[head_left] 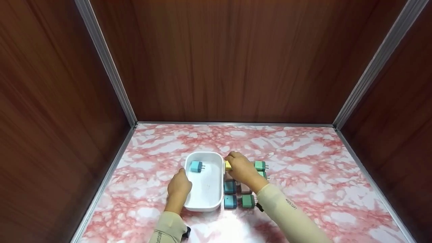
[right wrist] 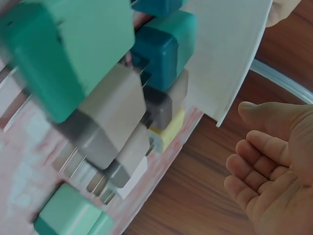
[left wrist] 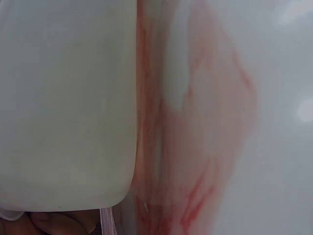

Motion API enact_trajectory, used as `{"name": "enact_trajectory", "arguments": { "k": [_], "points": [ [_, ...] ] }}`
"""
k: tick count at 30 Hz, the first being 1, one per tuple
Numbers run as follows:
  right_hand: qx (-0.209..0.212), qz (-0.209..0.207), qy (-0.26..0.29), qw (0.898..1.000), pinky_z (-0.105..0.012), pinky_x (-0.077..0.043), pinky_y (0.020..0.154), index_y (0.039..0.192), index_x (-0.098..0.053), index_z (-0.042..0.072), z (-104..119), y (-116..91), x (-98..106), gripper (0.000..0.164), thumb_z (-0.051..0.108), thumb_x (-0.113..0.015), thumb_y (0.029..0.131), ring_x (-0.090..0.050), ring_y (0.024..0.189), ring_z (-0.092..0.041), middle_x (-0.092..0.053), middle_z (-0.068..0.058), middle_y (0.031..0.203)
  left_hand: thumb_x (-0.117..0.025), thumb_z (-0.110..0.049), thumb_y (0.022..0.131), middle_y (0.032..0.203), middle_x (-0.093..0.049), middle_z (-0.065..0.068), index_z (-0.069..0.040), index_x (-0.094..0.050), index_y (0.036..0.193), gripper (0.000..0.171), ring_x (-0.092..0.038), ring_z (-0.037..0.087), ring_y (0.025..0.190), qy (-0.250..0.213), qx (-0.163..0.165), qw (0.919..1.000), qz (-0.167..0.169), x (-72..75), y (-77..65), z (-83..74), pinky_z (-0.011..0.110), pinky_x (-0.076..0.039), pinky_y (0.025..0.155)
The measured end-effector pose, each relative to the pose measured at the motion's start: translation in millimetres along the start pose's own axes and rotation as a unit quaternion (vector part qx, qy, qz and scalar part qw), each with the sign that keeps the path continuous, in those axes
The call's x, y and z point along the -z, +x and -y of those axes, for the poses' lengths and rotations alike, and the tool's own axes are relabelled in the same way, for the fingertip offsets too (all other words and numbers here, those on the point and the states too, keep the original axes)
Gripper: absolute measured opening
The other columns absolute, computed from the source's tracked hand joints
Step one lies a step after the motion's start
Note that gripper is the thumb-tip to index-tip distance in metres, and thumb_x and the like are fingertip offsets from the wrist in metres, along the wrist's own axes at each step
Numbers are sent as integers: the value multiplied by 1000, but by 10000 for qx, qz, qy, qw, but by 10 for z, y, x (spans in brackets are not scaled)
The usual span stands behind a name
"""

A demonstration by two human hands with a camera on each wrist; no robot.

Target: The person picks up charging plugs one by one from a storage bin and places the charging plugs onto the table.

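Observation:
A white plastic tub (head_left: 206,199) stands on the table with one blue plug adapter (head_left: 196,166) inside. My left hand (head_left: 179,185) grips the tub's left rim; in the left wrist view its fingers (left wrist: 56,223) show partly below the tub wall. To the tub's right, my right hand (head_left: 241,168) is over the far end of a group of plug adapters, nearest a yellow adapter (right wrist: 170,131). In the right wrist view its thumb and loosely bent fingers stand apart, holding nothing. Green (head_left: 248,201), blue (head_left: 230,201) and grey-beige adapters (right wrist: 115,107) surround it, some hidden under the hand.
The table (head_left: 303,162) has a red-and-white marbled top. Brown wood-look panels (head_left: 233,67) enclose its back and sides, with metal strips (head_left: 233,124) along the edges. Two light green adapters (head_left: 260,165) lie right of the right hand.

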State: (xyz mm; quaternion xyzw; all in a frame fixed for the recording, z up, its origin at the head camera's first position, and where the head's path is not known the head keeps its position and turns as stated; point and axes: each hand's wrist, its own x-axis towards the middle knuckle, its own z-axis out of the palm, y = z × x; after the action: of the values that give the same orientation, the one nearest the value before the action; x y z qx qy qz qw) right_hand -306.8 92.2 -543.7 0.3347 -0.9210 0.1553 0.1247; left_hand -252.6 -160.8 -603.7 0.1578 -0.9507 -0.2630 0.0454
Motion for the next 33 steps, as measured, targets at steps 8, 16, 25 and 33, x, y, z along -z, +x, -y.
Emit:
{"name": "enact_trajectory", "arguments": {
  "k": [8, 16, 25, 33],
  "points": [
    [105, 182, -16, 9998, -41, -55, 95, 117, -70, 1, 107, 74, -55, 44, 9, -85, 76, -65, 103, -28, -65, -9, 111, -65, -5, 86, 110, -72, 24, 2, -59, 129, 43, -71, 43, 102, -84, 94, 9999, 46, -24, -13, 3, 56, -55, 82],
    [72, 404, -130, 9991, -40, -54, 96, 122, -68, 0, 235, 130, -120, 51, 19, -88, 79, -65, 106, -27, -65, -11, 115, -67, -5, 86, 108, -73, 24, 4, -59, 128, 44, -71, 42, 101, 18, -3, 10000, -6, -27, 3, 15, 55, -55, 83],
    [71, 539, -155, 9984, -39, -56, 94, 125, -68, 3, 374, 198, -186, 50, 21, -86, 82, -65, 107, -25, -63, -9, 118, -66, -5, 86, 110, -73, 24, 3, -58, 131, 46, -71, 41, 102, -63, -17, 10000, 1, -33, 13, 28, 55, -55, 84],
    [-41, 652, -104, 9978, -36, -54, 97, 125, -68, 3, 426, 291, -272, 49, 22, -85, 83, -64, 111, -24, -63, -8, 120, -66, -6, 87, 112, -72, 24, 3, -57, 135, 49, -70, 42, 103, -65, 61, 10000, 24, -20, 6, 9, 56, -55, 84]
  ]
}}
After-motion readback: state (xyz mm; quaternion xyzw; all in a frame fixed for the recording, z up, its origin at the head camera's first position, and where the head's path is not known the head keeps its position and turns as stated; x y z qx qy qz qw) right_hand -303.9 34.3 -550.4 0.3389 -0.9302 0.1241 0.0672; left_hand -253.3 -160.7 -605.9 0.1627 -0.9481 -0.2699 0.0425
